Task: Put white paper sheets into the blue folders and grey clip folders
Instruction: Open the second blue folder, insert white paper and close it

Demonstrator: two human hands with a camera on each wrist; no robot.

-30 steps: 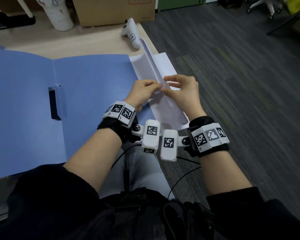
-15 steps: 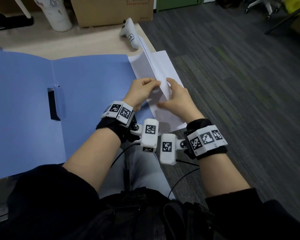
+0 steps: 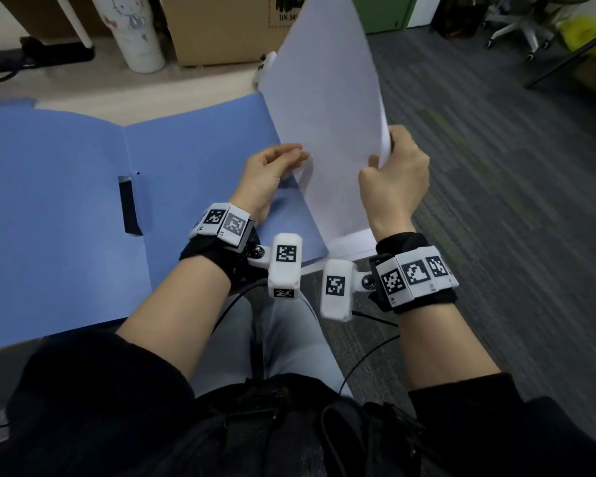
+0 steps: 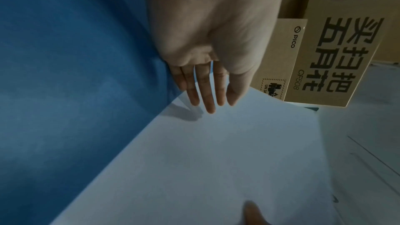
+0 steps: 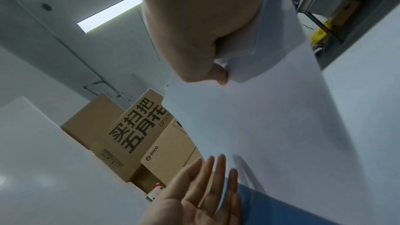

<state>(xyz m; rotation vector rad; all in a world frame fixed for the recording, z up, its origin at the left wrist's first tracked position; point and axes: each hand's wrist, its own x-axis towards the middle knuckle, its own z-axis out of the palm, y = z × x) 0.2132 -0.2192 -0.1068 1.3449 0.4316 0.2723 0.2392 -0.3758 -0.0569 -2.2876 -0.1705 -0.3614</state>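
Observation:
An open blue folder [image 3: 66,184] lies flat on the table, with a dark slot in its middle. My right hand [image 3: 389,180] pinches the right edge of a white paper sheet [image 3: 324,98] and holds it raised and nearly upright over the folder's right edge. The right wrist view shows the thumb and curled fingers [image 5: 216,67] closed on that edge. My left hand [image 3: 272,173] is open, its straight fingers [image 4: 203,98] touching the sheet's [image 4: 216,160] lower left part. More white paper [image 3: 353,242] lies under the raised sheet at the table's corner.
A cardboard box [image 3: 221,29] and a white tumbler [image 3: 135,32] stand at the back of the table. A white controller [image 3: 265,67] peeks out behind the sheet. Right of the table is grey carpet, with an office chair [image 3: 516,29] far back.
The sheet, which both hands were peeling off the stack, is now lifted upright. My right hand has shifted to its right edge, and my left hand has opened against it.

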